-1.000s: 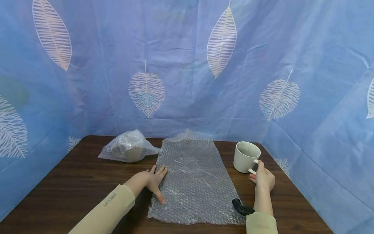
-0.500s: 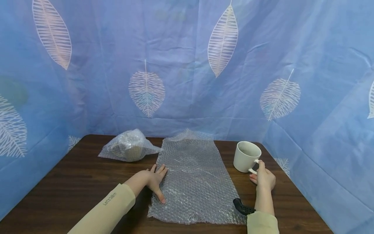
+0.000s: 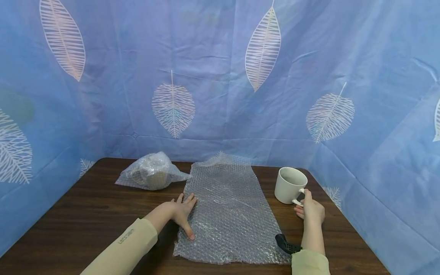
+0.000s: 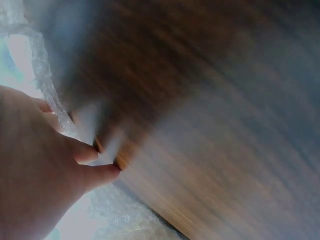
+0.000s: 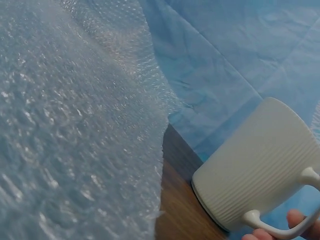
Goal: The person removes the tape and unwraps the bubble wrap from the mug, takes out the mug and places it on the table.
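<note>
A sheet of bubble wrap (image 3: 233,214) lies flat down the middle of the table. My left hand (image 3: 181,214) rests with spread fingers on its left edge; in the left wrist view the fingertips (image 4: 112,171) meet the dark wood. To the right of the sheet stands a white mug (image 3: 288,187), upright. My right hand (image 3: 312,210) holds the mug by its handle. The right wrist view shows fine ribs on the mug (image 5: 260,165) and only a few fingertips (image 5: 295,218) at the handle.
A bubble-wrapped bundle (image 3: 152,172) sits at the back left, its tail reaching the sheet's edge. The table (image 3: 68,225) is dark wood. A blue curtain (image 3: 213,76) with white leaves hangs behind and along both sides. A black strap (image 3: 287,244) is on the right wrist.
</note>
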`<state>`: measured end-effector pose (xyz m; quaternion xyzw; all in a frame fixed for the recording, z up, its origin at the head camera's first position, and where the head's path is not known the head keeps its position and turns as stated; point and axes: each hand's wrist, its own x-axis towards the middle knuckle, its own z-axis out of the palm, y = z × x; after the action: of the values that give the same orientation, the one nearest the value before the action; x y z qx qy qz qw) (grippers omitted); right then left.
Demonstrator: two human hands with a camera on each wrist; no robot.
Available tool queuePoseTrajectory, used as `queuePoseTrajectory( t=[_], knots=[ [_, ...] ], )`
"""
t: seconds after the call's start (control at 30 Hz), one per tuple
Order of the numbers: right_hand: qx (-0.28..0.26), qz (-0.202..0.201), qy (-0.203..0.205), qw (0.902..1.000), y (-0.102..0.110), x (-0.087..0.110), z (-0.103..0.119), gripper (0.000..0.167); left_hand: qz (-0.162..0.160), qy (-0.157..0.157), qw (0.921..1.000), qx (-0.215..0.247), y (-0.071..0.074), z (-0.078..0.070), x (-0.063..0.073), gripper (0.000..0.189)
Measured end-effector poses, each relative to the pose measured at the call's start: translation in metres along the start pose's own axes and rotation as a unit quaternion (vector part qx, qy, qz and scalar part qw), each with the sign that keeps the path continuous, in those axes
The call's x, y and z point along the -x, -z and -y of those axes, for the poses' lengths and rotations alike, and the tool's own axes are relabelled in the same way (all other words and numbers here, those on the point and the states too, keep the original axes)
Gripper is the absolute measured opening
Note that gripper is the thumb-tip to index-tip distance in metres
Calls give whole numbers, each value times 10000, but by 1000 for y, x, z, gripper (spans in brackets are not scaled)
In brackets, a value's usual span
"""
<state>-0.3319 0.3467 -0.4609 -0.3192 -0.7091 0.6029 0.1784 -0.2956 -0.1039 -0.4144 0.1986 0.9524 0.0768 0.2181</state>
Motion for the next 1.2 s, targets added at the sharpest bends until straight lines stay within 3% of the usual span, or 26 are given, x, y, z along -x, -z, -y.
queuePoseTrajectory(
  t=[0.1, 0.3, 0.43, 0.73, 1.2],
  knots=[
    [245, -7, 86, 9997, 3, 4, 3, 87, -49, -61, 9999, 95, -1, 0, 0, 126],
    [544, -48, 253, 9982, 13, 44, 33, 80, -96, -186, 9992, 326, 0, 2, 2, 125],
    [868, -183, 550, 9945, 16, 58, 41, 80, -88, -248, 9987, 437, 2, 4, 3, 123],
    [701, -293, 993, 9921, 17, 60, 46, 73, -181, -368, 9965, 730, 5, 9, 6, 117],
    [356, -424, 1665, 9845, 16, 65, 63, 64, -1134, -813, 9825, 1234, 11, 18, 15, 104]
  ],
)
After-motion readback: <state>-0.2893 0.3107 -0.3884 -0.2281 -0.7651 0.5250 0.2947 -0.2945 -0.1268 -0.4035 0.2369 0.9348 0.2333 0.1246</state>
